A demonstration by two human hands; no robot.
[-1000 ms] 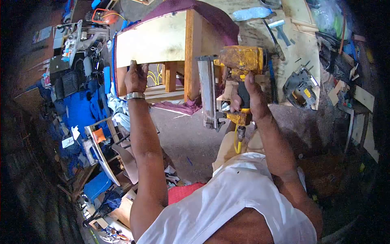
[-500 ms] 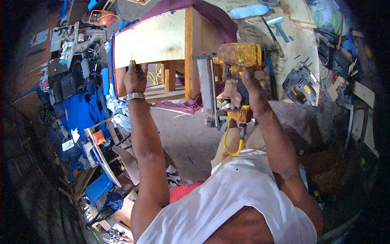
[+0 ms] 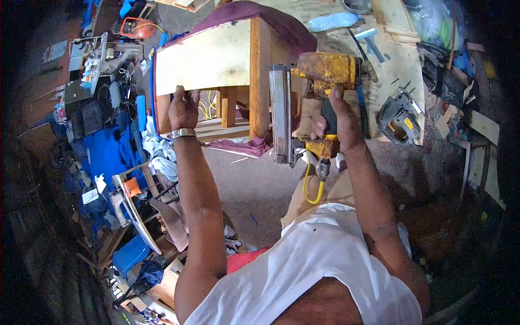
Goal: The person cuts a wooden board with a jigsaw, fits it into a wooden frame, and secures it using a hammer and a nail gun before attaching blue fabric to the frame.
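Observation:
My right hand (image 3: 344, 122) is wrapped round the black grip of a yellow nail gun (image 3: 327, 70), which is held upright with its long metal magazine (image 3: 280, 114) on the left. A yellow air hose (image 3: 313, 196) hangs from its base. My left hand (image 3: 184, 111) grips the lower edge of a pale wooden panel (image 3: 206, 59) on a furniture frame, its fingers partly hidden behind the edge. Beside the panel stands a wooden post (image 3: 259, 81); the magazine is just right of it, apart from it. Maroon fabric (image 3: 281, 24) drapes over the frame.
Behind on a plywood sheet lie a plastic bottle (image 3: 333, 21), a hammer-like tool (image 3: 363, 54) and a second nail gun (image 3: 402, 120). Cluttered tools and blue cloth (image 3: 108, 157) fill the left side. A curved wooden piece (image 3: 142, 219) leans at the lower left.
The nail gun and my right hand have moved slightly right and up. The frame sits slightly lower in view, with my left hand still at the panel's edge.

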